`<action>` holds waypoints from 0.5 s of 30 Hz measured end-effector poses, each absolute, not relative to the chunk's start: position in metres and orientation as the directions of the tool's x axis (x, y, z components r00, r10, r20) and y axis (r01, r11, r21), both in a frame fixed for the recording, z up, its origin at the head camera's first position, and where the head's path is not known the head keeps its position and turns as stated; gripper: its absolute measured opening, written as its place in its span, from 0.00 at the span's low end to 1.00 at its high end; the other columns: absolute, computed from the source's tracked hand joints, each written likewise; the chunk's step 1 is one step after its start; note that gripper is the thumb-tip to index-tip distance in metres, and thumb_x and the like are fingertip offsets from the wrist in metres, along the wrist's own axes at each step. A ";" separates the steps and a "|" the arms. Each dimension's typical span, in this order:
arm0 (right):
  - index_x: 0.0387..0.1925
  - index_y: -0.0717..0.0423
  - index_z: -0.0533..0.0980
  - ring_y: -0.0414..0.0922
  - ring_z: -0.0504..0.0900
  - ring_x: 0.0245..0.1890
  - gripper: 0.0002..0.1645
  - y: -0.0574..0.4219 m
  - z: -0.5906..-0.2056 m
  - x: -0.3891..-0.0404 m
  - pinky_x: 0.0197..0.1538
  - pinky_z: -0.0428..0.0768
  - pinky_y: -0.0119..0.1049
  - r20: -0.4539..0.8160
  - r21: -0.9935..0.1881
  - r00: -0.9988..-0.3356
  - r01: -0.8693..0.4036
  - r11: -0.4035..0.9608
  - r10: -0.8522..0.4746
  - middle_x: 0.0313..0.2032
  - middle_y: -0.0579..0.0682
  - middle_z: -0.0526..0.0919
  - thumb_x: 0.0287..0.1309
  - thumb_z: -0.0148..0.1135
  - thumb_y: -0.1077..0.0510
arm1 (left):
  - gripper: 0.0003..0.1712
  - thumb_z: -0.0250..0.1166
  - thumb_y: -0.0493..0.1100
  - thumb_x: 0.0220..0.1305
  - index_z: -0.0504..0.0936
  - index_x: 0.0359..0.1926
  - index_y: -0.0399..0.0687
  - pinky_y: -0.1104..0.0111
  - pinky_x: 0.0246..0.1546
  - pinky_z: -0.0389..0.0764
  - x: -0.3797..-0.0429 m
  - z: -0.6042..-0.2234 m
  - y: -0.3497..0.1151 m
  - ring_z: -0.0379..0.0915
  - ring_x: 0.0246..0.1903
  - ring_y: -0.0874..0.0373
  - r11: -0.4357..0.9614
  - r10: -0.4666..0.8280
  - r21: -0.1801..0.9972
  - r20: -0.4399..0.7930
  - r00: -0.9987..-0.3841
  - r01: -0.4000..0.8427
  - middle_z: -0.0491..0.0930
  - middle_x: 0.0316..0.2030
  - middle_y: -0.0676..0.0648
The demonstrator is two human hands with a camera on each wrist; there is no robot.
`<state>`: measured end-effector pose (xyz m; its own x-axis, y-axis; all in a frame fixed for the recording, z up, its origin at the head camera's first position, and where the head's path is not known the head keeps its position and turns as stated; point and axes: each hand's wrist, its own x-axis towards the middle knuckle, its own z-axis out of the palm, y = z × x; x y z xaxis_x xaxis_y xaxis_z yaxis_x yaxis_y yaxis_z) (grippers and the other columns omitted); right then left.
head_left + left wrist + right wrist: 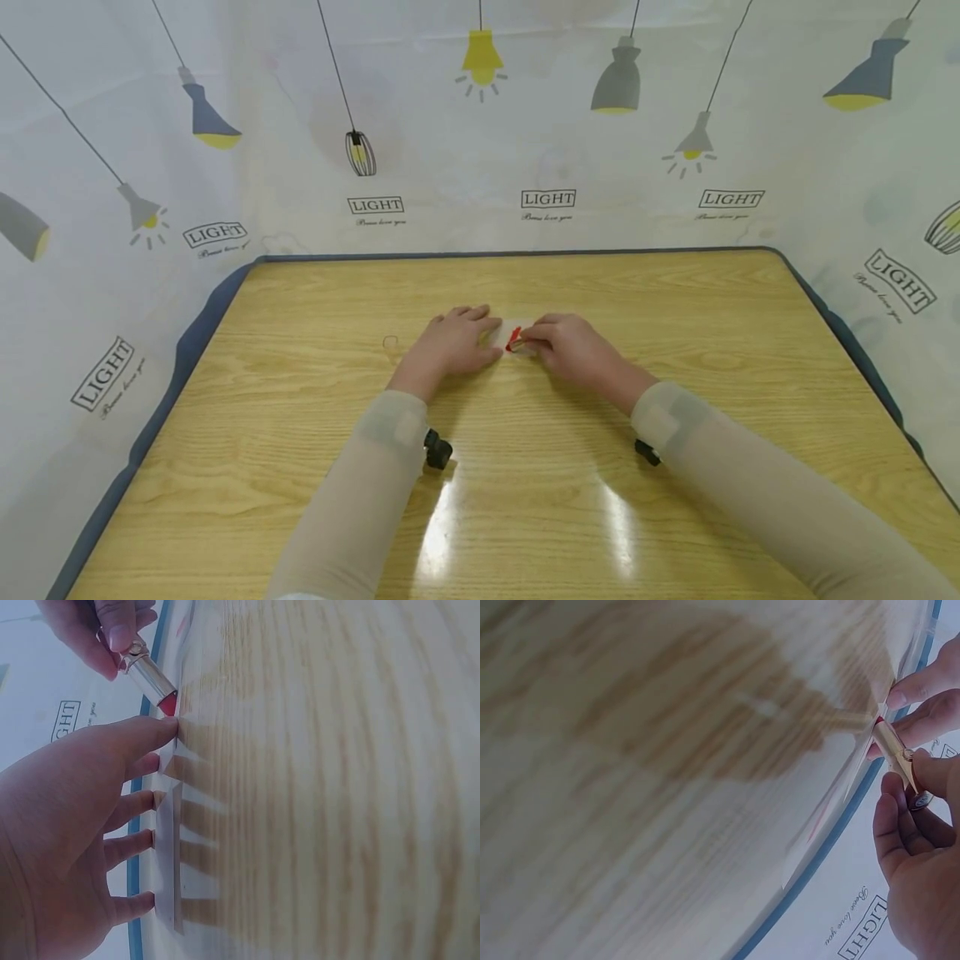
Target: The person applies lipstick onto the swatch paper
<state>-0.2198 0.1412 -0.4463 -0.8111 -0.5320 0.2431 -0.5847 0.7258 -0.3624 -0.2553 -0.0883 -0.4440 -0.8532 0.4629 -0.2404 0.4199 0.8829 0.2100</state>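
My right hand [573, 350] pinches a lipstick [152, 677] with a shiny metallic tube, thumb and fingertips round its lower end. Its red tip points down at a thin white sheet of paper [166, 859] on the table and looks to be touching it. Red marks [515, 336] show on the paper near the tip. With fingers spread and fairly straight, my left hand [456, 342] presses its fingertips on the paper's left part. In the right wrist view the lipstick [890, 746] leans close to the left fingers [922, 686]. Both hands cover much of the paper.
The wood-grain table [315, 467] has a dark blue edge [517, 252] at the back. A small clear piece with a dark outline [391, 342] lies left of the left hand. Behind stands a white cloth [450, 142] printed with lamps.
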 end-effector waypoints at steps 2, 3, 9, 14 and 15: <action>0.51 0.61 0.88 0.53 0.92 0.49 0.12 0.141 -0.446 -0.219 0.53 0.90 0.47 0.241 -0.363 -0.812 -0.583 0.727 -0.531 0.48 0.57 0.92 0.71 0.69 0.61 | 0.37 0.57 0.65 0.79 0.65 0.82 0.63 0.38 0.81 0.57 -0.255 -0.445 -0.088 0.51 0.84 0.44 0.883 0.463 0.209 -0.238 -0.854 0.420 0.55 0.85 0.49; 0.52 0.61 0.88 0.53 0.91 0.49 0.13 0.141 -0.446 -0.219 0.54 0.90 0.47 0.238 -0.363 -0.814 -0.581 0.728 -0.530 0.48 0.57 0.92 0.71 0.68 0.60 | 0.37 0.57 0.65 0.79 0.65 0.82 0.63 0.38 0.81 0.57 -0.256 -0.445 -0.088 0.51 0.84 0.44 0.883 0.464 0.208 -0.236 -0.854 0.422 0.55 0.85 0.49; 0.57 0.61 0.86 0.53 0.90 0.49 0.15 0.145 -0.440 -0.220 0.52 0.90 0.48 0.227 -0.426 -0.842 -0.537 0.728 -0.489 0.51 0.57 0.90 0.75 0.65 0.60 | 0.37 0.56 0.65 0.79 0.64 0.82 0.63 0.38 0.81 0.57 -0.256 -0.445 -0.088 0.51 0.84 0.44 0.883 0.464 0.200 -0.240 -0.853 0.424 0.54 0.85 0.50; 0.58 0.61 0.85 0.52 0.90 0.46 0.16 0.153 -0.431 -0.224 0.48 0.89 0.47 0.257 -0.449 -0.857 -0.515 0.730 -0.447 0.50 0.57 0.90 0.75 0.65 0.60 | 0.37 0.56 0.65 0.79 0.63 0.83 0.64 0.38 0.82 0.56 -0.255 -0.444 -0.086 0.50 0.84 0.44 0.891 0.449 0.194 -0.252 -0.857 0.410 0.54 0.85 0.50; 0.57 0.61 0.86 0.52 0.90 0.45 0.15 0.154 -0.429 -0.225 0.47 0.89 0.47 0.265 -0.446 -0.858 -0.513 0.733 -0.440 0.50 0.57 0.91 0.74 0.65 0.60 | 0.37 0.56 0.65 0.79 0.64 0.82 0.65 0.37 0.82 0.55 -0.255 -0.445 -0.085 0.50 0.84 0.44 0.893 0.446 0.194 -0.254 -0.858 0.406 0.54 0.85 0.50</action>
